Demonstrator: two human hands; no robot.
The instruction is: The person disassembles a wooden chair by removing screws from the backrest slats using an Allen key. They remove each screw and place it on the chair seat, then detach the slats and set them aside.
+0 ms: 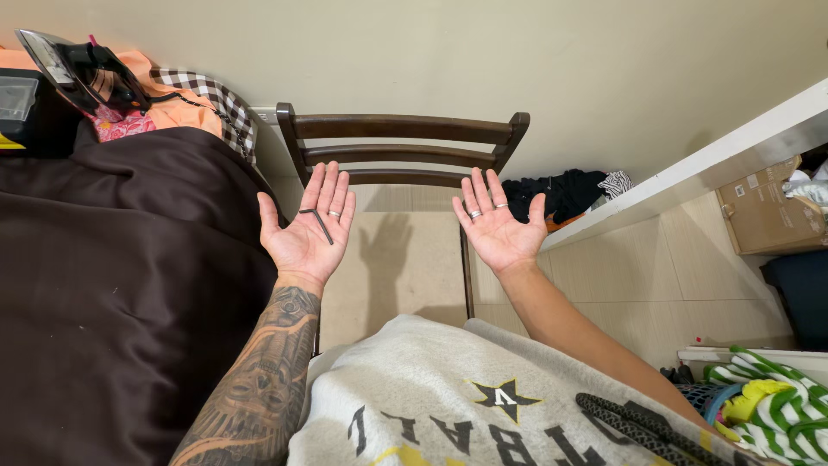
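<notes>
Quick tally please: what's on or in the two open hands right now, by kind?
Hex key (small, dark, L-shaped): 1, lying loose on the palm of the left hand at
Rings: 3, one on the left hand, two on the right hand at and
Total: 4
Both hands are open, palms up; the right palm holds nothing.

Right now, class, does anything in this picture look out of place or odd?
Mildly. A small dark L-shaped key lies loose on the open left hand, ungripped. The right hand is open and empty. A pile of dark clothes sits on the floor behind the wooden chair.
</notes>
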